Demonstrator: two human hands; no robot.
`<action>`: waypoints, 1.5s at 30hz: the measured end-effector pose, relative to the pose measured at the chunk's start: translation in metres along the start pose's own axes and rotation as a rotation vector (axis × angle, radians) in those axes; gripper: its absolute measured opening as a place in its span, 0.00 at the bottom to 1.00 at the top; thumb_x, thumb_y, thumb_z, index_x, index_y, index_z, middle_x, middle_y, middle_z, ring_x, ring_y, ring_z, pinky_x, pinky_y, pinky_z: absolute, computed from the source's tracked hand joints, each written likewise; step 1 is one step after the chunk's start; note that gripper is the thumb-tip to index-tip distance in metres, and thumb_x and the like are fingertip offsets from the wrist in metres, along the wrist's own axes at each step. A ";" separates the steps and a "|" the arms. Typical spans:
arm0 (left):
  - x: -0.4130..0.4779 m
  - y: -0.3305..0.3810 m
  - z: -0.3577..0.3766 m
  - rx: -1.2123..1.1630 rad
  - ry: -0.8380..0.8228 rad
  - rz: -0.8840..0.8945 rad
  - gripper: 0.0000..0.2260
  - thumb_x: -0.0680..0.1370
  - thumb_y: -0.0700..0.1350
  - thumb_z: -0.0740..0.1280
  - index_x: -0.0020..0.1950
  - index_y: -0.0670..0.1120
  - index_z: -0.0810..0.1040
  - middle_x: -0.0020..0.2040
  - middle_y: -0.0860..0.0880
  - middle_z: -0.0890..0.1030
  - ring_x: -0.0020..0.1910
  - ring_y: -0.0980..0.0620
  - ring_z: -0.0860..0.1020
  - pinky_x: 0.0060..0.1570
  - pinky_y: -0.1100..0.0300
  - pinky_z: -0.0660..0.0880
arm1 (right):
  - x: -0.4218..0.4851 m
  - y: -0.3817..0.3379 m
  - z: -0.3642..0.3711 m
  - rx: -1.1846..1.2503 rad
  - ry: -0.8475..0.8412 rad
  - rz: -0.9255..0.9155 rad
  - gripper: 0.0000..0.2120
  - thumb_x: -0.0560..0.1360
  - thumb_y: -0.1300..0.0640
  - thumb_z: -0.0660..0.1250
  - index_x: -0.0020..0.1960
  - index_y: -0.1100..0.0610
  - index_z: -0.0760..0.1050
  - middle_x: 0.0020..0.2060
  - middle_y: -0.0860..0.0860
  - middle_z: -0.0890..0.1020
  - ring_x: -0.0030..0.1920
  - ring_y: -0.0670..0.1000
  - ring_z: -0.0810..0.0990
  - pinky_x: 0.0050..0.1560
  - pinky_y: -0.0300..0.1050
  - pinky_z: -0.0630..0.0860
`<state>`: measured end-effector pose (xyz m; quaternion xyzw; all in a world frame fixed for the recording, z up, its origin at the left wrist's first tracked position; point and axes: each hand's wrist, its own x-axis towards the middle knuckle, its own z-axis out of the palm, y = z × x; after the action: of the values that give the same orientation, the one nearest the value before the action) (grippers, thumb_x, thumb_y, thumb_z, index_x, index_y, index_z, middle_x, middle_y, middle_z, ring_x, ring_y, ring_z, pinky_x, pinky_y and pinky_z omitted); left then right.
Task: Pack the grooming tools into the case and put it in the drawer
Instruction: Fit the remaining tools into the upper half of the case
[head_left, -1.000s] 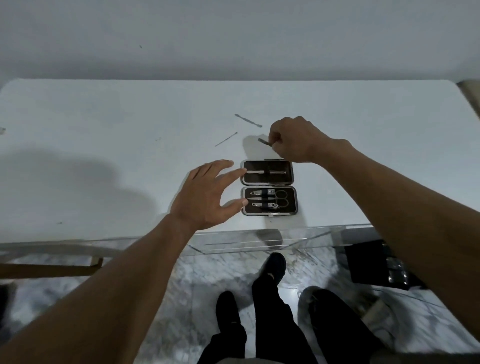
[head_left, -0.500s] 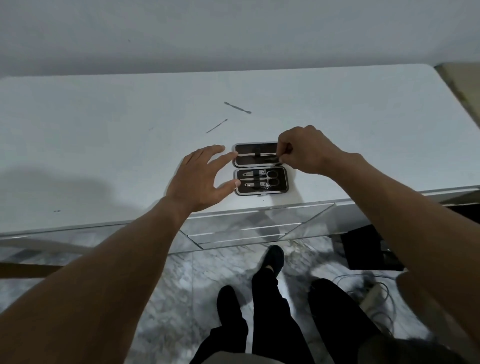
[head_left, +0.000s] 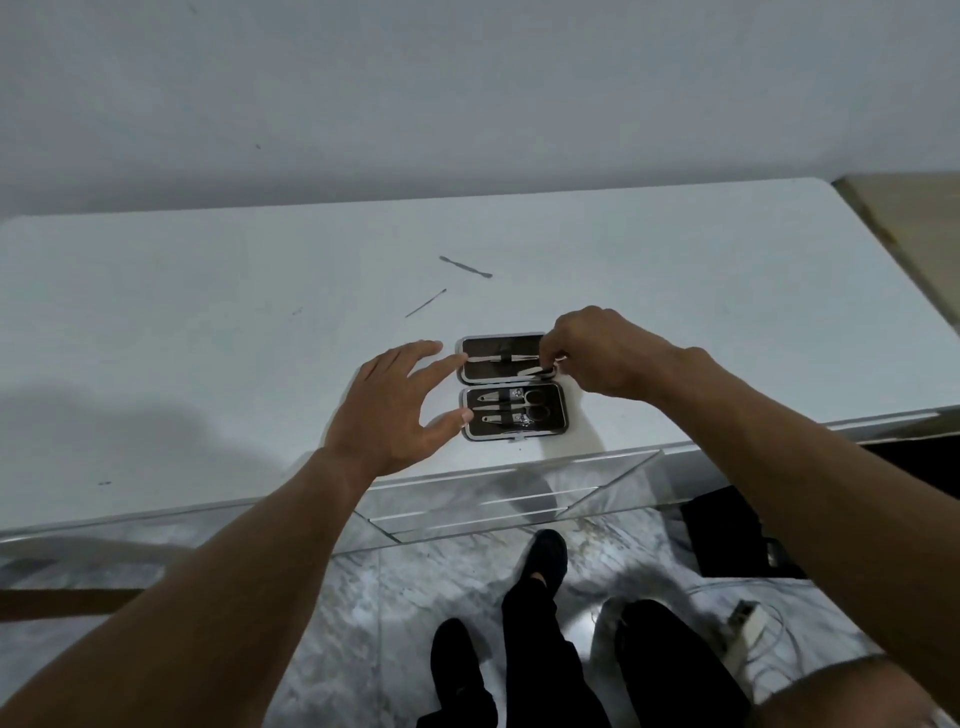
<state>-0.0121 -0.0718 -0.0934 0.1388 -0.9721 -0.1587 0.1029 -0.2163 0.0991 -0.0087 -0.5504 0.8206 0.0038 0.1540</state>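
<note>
A small black grooming case (head_left: 511, 387) lies open on the white table (head_left: 208, 322) near its front edge. Its near half holds scissors (head_left: 530, 399) and clippers; its far half holds a thin metal tool. My right hand (head_left: 602, 358) pinches a small metal tool (head_left: 535, 370) over the far half's right end. My left hand (head_left: 395, 410) is spread open, fingertips touching the case's left side. Two thin metal tools lie loose farther back: a pusher (head_left: 466, 267) and a slim pick (head_left: 426, 303).
A clear acrylic drawer unit (head_left: 509, 499) sits under the table's front edge, below the case. A marble floor, my dark shoes, a black object (head_left: 737, 535) and a white cable with an adapter (head_left: 748, 623) are at lower right.
My right hand carried the small tool from behind the case down onto the far half's right end. My left hand stayed at the case's left side.
</note>
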 end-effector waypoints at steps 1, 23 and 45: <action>0.000 0.000 0.000 0.000 0.000 0.001 0.28 0.76 0.66 0.59 0.73 0.57 0.67 0.72 0.51 0.70 0.72 0.50 0.67 0.68 0.49 0.65 | -0.001 0.001 -0.001 -0.004 -0.009 -0.010 0.15 0.74 0.67 0.65 0.54 0.52 0.81 0.51 0.53 0.82 0.51 0.56 0.79 0.51 0.50 0.77; 0.000 0.001 0.001 -0.013 0.006 -0.010 0.28 0.75 0.65 0.59 0.73 0.57 0.67 0.72 0.51 0.70 0.72 0.51 0.66 0.68 0.50 0.64 | -0.003 0.005 0.004 -0.011 0.052 -0.020 0.11 0.73 0.65 0.65 0.51 0.54 0.81 0.46 0.53 0.84 0.48 0.57 0.80 0.49 0.52 0.77; 0.001 0.001 0.003 -0.018 0.008 -0.010 0.27 0.75 0.65 0.60 0.73 0.57 0.67 0.72 0.51 0.70 0.71 0.50 0.67 0.68 0.48 0.66 | 0.011 -0.011 -0.001 0.014 0.013 0.040 0.14 0.71 0.68 0.62 0.50 0.54 0.81 0.46 0.56 0.82 0.44 0.59 0.80 0.46 0.51 0.80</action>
<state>-0.0140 -0.0703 -0.0956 0.1436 -0.9695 -0.1672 0.1072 -0.2100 0.0848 -0.0083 -0.5328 0.8324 -0.0024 0.1523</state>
